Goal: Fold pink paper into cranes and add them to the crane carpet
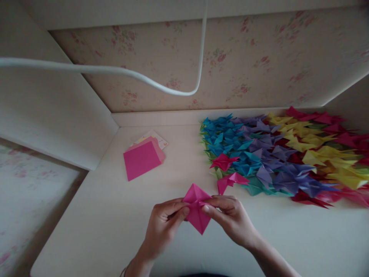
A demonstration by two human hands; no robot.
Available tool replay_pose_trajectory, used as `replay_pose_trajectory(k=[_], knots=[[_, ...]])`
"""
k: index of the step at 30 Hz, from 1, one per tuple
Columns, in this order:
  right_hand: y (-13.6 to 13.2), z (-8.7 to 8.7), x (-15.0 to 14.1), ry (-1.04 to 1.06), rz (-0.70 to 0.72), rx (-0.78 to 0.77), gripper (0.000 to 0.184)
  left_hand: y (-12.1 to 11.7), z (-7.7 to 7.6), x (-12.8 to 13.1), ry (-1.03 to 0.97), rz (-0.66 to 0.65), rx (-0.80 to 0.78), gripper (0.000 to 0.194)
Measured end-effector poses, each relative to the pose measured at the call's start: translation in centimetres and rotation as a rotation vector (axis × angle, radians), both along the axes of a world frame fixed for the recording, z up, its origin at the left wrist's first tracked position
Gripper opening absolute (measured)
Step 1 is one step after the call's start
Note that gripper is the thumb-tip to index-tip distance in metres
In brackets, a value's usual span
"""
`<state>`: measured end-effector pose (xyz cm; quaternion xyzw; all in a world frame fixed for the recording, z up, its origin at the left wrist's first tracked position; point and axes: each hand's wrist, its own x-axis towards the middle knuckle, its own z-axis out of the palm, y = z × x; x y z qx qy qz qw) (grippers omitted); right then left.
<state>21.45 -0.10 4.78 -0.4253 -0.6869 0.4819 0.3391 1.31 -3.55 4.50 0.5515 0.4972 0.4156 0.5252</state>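
A pink origami paper, folded into a diamond shape with creases across its middle, is held up above the near part of the table. My left hand pinches its left corner between thumb and fingers. On the opposite corner, my right hand grips with the thumb in front and the fingers behind. Just beyond my right hand lies a folded pink paper crane, and a second, redder crane sits a little farther back.
Rows of blue, purple and yellow paper cranes cover the table's right side. A stack of pink paper squares lies at the back left. A white cable hangs across the view before the floral wall.
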Motion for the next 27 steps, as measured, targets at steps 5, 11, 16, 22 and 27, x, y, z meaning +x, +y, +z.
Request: replay_pose_trajectory(k=[5, 11, 16, 22, 27], knots=[[-0.2, -0.6, 0.0, 0.075, 0.008, -0.018, 0.022, -0.4, 0.1, 0.1, 0.032, 0.17, -0.037, 0.029], [0.3, -0.3, 0.1, 0.168, 0.02, 0.048, 0.01, -0.7, 0.1, 0.2, 0.031, 0.139, -0.012, 0.024], [-0.1, -0.7, -0.5, 0.146, -0.14, 0.042, 0.017, -0.7, 0.1, 0.4, 0.04, 0.104, 0.022, 0.021], [-1.5, -2.3, -1.5, 0.155, -0.255, -0.004, 0.017, -0.7, 0.8, 1.6, 0.021, 0.267, -0.006, 0.023], [-1.7, -3.3, -1.6, 0.159, -0.25, 0.03, 0.009, -0.6, 0.8, 1.9, -0.033, 0.307, -0.028, 0.023]])
